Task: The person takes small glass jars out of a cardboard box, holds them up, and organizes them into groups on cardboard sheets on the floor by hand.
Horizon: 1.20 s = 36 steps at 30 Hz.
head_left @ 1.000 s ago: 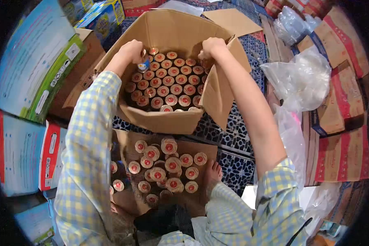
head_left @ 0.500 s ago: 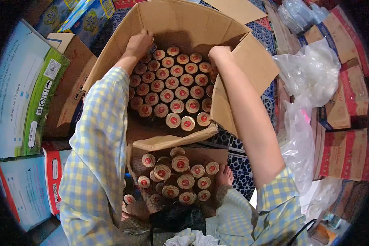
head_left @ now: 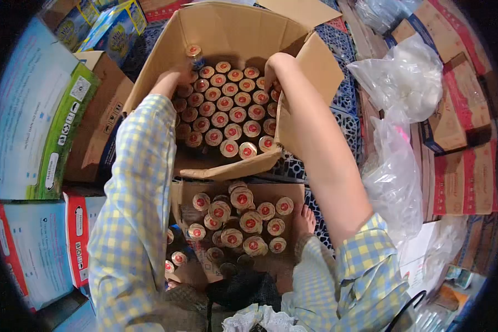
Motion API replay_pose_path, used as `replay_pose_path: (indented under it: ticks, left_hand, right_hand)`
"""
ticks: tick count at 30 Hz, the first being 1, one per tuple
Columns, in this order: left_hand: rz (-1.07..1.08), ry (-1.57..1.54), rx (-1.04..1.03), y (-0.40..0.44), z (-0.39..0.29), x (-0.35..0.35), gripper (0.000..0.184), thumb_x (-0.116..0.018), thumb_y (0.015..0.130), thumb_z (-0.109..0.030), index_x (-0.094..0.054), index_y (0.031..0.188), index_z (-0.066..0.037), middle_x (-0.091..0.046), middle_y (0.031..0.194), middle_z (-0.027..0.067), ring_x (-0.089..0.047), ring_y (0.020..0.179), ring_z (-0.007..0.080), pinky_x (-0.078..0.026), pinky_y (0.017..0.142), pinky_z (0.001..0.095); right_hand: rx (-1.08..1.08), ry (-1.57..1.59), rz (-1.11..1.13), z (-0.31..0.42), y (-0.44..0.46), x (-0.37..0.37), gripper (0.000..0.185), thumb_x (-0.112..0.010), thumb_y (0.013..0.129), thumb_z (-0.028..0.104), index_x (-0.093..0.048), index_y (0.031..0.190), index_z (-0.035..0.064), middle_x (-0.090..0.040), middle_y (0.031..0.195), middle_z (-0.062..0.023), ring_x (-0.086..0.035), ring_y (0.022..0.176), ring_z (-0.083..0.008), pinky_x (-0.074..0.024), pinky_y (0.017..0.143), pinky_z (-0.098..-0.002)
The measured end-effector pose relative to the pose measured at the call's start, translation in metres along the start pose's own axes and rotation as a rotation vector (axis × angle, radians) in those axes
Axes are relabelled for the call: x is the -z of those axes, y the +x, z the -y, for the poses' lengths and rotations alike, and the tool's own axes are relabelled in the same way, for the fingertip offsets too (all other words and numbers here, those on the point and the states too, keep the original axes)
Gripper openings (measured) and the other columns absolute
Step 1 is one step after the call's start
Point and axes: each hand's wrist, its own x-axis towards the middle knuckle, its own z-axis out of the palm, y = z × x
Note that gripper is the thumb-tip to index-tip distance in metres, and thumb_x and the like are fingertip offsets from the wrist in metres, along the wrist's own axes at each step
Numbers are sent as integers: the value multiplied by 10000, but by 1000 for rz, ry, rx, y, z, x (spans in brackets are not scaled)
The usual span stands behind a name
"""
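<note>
A large open cardboard box [head_left: 227,27] holds many small round jars [head_left: 224,103] with gold lids and red centres, packed upright in rows. My left hand [head_left: 178,76] reaches down along the box's left side, its fingers hidden or blurred. Right by it, one jar [head_left: 193,51] stands higher than the others, showing a blue side. My right hand [head_left: 279,63] reaches over the right flap, fingers bent down beside the jars at the right edge; their tips are hidden. More loose jars [head_left: 250,222] stand on cardboard [head_left: 288,265] nearer my body.
At the left stand blue-and-white cartons [head_left: 25,110] and a brown carton [head_left: 102,105]. Clear plastic bags [head_left: 404,77] lie at the right, beside red-and-brown cartons [head_left: 465,185]. A bare foot [head_left: 305,220] rests by the loose jars, near the blue patterned floor [head_left: 343,127].
The left hand has moved down and toward me from the far left corner, and the raised jar now shows there. My right hand has shifted slightly left, with its bent fingers coming into view.
</note>
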Motion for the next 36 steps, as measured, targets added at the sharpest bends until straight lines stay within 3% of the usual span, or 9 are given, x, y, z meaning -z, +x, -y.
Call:
replay_pose_path:
  ticks: [7, 11, 13, 16, 19, 22, 28, 31, 36]
  left_hand:
    - [85, -27, -55, -13, -3, -2, 223, -554, 787, -169, -589, 931, -3, -606, 906, 143, -573, 786, 262, -462, 671, 349]
    - [-377, -156, -457, -116, -37, 36, 181, -522, 835, -110, -581, 950, 17, -624, 896, 131, -589, 756, 235, -466, 676, 322]
    - [-591, -238, -549, -194, -43, 55, 191, -505, 841, -64, -572, 1002, 13, -625, 933, 118, -590, 801, 206, -463, 734, 300]
    - [-442, -231, -353, -309, -38, 80, 213, -508, 839, -49, -559, 1041, -4, -616, 936, 97, -578, 827, 160, -449, 779, 277]
    - [-318, -428, -83, -375, -5, 68, 215, -545, 812, -46, -566, 1025, -23, -597, 927, 94, -568, 831, 182, -437, 778, 291]
    - [-195, 20, -58, -415, 37, 34, 271, -610, 760, -74, -562, 1025, -49, -573, 945, 100, -541, 862, 225, -417, 774, 309]
    - [-80, 7, 106, -440, 102, -41, 314, -646, 726, -121, -540, 1007, -33, -584, 898, 132, -560, 791, 282, -432, 681, 337]
    - [-5, -290, 170, -423, 113, -54, 308, -654, 712, -127, -538, 976, -17, -589, 838, 149, -559, 716, 307, -437, 629, 340]
    - [-24, -58, 208, -418, 95, -39, 287, -651, 705, -115, -533, 932, 17, -557, 707, 118, -528, 560, 244, -422, 528, 315]
  right_hand:
    - [46, 88, -344, -2, 32, -15, 527, -683, 693, 414, -589, 1060, 49, -596, 1073, -111, -596, 894, -258, -465, 780, -360]
    - [516, 251, -1111, 19, -4, -52, 418, -622, 785, 356, -579, 1069, 53, -605, 1007, -162, -610, 883, -238, -504, 726, -337]
    - [1058, 472, -1182, 23, -32, -69, 335, -588, 819, 325, -600, 1022, 58, -637, 895, -121, -620, 827, -208, -513, 663, -315]
    - [1152, 823, -919, 43, -122, -96, 332, -617, 752, 342, -628, 791, 13, -617, 658, -108, -605, 648, -176, -472, 599, -318]
    - [1207, 516, -978, 51, -141, -124, 296, -606, 808, 303, -605, 989, 69, -643, 789, -74, -618, 752, -166, -506, 608, -319]
    - [1209, 421, -862, 60, -161, -144, 217, -624, 783, 234, -610, 928, 73, -622, 725, -57, -599, 655, -190, -492, 582, -325]
    - [1050, -103, -785, 73, -143, -189, 279, -613, 744, 277, -590, 874, 32, -582, 703, -155, -571, 701, -321, -477, 641, -370]
    - [767, -191, -527, 65, -125, -197, 363, -622, 724, 360, -615, 873, 29, -596, 738, -160, -594, 765, -305, -479, 707, -394]
    - [852, 4, -704, 57, -101, -219, 425, -617, 716, 411, -621, 877, 18, -604, 752, -162, -595, 793, -310, -488, 691, -403]
